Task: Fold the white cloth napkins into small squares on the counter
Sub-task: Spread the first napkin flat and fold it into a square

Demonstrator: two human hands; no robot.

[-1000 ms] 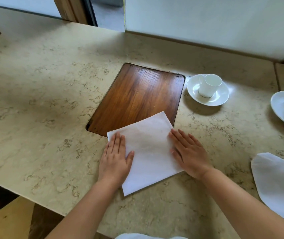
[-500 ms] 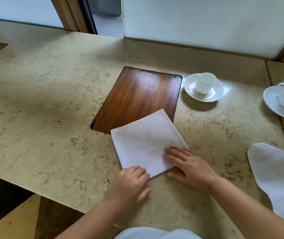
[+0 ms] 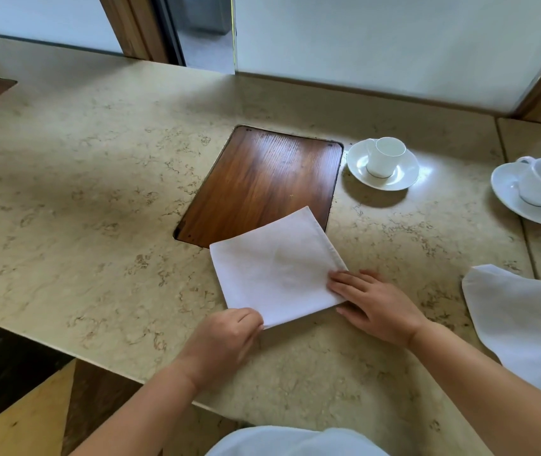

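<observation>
Head view, white napkin (image 3: pixel 275 264) folded square, left hand (image 3: pixel 226 340) fingers pinching its near corner, right hand (image 3: pixel 374 307) fingers flat on it.

This looks like a service counter in a café, restaurant or hotel pantry; the marble-patterned counter (image 3: pixel 98 199) is a long beige slab with a dark wooden panel (image 3: pixel 262 185) set flush into it; just right of that panel stands a white cup on a saucer (image 3: pixel 382 164), and farther right a second cup and saucer (image 3: pixel 538 189); behind the panel runs a pale wall with a wood-framed opening (image 3: pixel 137 28).
</observation>
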